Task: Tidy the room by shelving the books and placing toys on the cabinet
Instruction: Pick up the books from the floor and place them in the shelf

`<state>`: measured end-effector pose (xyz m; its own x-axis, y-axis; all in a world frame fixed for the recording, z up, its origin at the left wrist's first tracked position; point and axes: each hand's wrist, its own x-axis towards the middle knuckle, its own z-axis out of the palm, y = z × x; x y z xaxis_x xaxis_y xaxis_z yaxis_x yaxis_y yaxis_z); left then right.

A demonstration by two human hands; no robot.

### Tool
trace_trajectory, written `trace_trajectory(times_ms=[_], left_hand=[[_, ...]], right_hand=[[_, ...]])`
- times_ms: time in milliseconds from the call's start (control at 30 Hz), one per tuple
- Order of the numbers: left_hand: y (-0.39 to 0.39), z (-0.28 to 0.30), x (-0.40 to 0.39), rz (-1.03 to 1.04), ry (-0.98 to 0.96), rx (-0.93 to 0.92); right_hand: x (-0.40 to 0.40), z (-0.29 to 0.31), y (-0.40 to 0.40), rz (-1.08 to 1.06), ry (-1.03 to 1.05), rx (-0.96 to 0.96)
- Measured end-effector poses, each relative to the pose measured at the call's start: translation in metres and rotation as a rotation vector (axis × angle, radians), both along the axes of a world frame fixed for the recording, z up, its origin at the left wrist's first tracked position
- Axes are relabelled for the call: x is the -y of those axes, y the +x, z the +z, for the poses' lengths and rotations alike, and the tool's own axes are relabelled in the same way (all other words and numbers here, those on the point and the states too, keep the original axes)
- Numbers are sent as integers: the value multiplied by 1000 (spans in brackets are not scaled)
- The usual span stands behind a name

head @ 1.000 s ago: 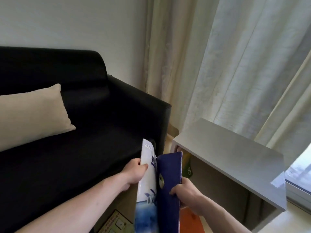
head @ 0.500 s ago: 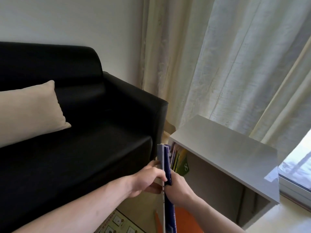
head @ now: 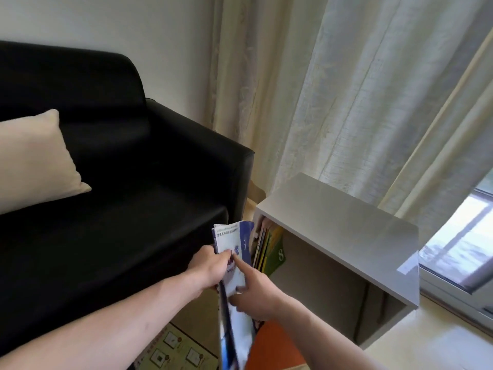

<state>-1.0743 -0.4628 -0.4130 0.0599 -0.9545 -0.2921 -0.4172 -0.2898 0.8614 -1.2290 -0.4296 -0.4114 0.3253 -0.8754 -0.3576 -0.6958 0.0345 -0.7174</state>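
Blue-and-white books (head: 231,259) held upright just left of white cabinet (head: 341,225) opening. Left hand (head: 208,268) gripping near edge, fingers curled round it; right hand (head: 253,292) steadying cover, index finger straight along it, thumb pinching lower edge. Shelved books (head: 269,248) leaning at cabinet's left end, close beside. Black sofa (head: 120,182) with beige cushion (head: 34,161) left; curtain (head: 346,89) behind. Lower book ends cut off by frame; count unclear, maybe two. Orange item (head: 277,345) and printed sheet (head: 173,351) on floor, partly hidden.
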Motion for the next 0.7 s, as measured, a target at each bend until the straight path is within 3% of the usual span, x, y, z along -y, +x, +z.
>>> trace_trajectory(times_ms=[100,300,467,700], left_hand=[[4,2,8,-44,-55,137],[2,5,8,-96,-147,302],[9,3,11,-75,-169,447],[14,2,12,-144,-156,576]], right_hand=[[4,-6,-15,-80,31,-4],[16,-3,-47,-124,-168,-377],[42,-5,-56,-320,-191,-357],[84,-30,-54,-339,-206,-347]])
